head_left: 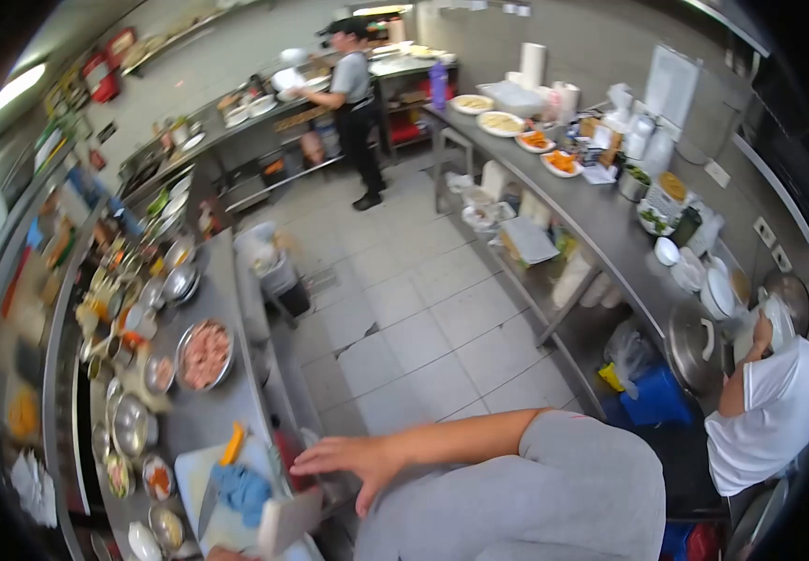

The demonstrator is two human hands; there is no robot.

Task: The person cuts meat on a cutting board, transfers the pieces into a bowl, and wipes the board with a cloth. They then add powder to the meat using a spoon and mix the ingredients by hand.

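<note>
My right hand (pixel 353 460) is stretched out, palm down with fingers apart, beside the right edge of a white cutting board (pixel 187 472); nothing shows in it. Only a sliver of my left hand (pixel 227 554) shows at the bottom edge, its fingers hidden. Between the hands is a pale, blurred block-like object (pixel 289 520); whether a hand touches it is unclear. On the board lie a crumpled blue cloth (pixel 242 490), an orange-yellow piece (pixel 232 443) and what looks like a knife blade (pixel 207 505).
Beyond the board, a steel bowl of raw meat pieces (pixel 205 355) stands among several small bowls. One person (pixel 355 84) holds white dishes at the back counter; another in white (pixel 769 402) works at the right counter. A bin (pixel 278 276) stands on the tiled floor.
</note>
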